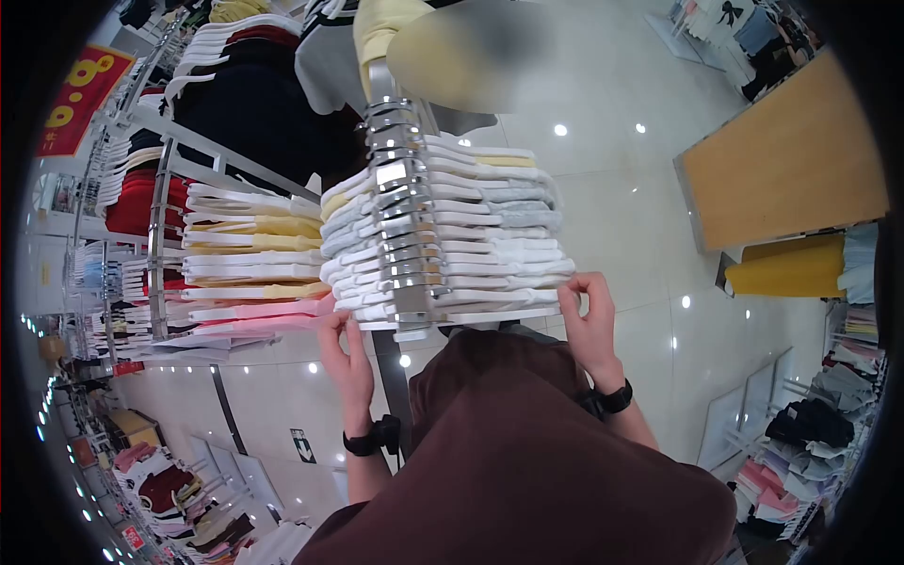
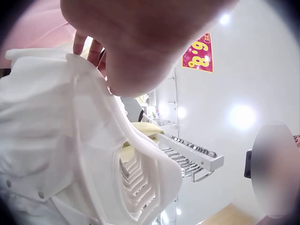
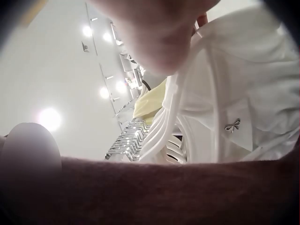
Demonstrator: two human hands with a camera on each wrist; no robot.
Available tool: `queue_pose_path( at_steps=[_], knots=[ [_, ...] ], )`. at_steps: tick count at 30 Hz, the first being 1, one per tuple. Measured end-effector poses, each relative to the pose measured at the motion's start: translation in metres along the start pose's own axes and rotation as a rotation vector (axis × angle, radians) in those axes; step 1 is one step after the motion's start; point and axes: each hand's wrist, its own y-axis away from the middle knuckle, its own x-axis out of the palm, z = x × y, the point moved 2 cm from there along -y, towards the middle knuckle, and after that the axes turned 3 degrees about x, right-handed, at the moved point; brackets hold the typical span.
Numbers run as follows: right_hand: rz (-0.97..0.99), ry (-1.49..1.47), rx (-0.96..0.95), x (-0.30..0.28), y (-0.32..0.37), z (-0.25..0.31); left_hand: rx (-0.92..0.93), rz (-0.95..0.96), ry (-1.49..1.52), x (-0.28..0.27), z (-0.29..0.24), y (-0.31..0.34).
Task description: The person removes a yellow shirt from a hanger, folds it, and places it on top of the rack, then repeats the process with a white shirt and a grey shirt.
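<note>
A white shirt (image 1: 513, 314) on a white hanger is the nearest garment on a metal display rail (image 1: 411, 306). My left hand (image 1: 347, 363) pinches its left shoulder, with the thumb in front and the fingers behind the cloth. At the opposite shoulder, my right hand (image 1: 591, 325) pinches the cloth between thumb and fingers. The left wrist view shows the shirt's front (image 2: 42, 126) with small buttons. A silver bow ornament (image 3: 232, 125) sits on a pale flap in the right wrist view. Behind it hang several white, grey and yellow garments (image 1: 513, 212) on white hangers.
To the left, pink and yellow garments (image 1: 254, 282) hang on another rail, close to my left hand. Dark clothes (image 1: 254, 122) hang farther back. A wooden panel (image 1: 786, 155) stands at the right above a yellow garment (image 1: 786, 270). Glossy tiled floor (image 1: 621, 226) stretches between the racks.
</note>
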Motion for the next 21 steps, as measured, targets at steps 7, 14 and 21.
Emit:
queue_pose_path(
  at_steps=[7, 14, 21],
  knots=[
    [0.318, -0.093, 0.104, -0.014, -0.009, -0.011, -0.167, 0.129, 0.099, -0.011, 0.003, 0.009],
    [0.565, -0.395, 0.364, -0.013, -0.012, -0.033, -0.328, 0.232, 0.169, -0.028, 0.004, 0.014],
    [0.826, -0.541, 0.554, -0.013, -0.022, -0.046, -0.467, 0.167, 0.195, -0.02, -0.012, 0.013]
  ],
)
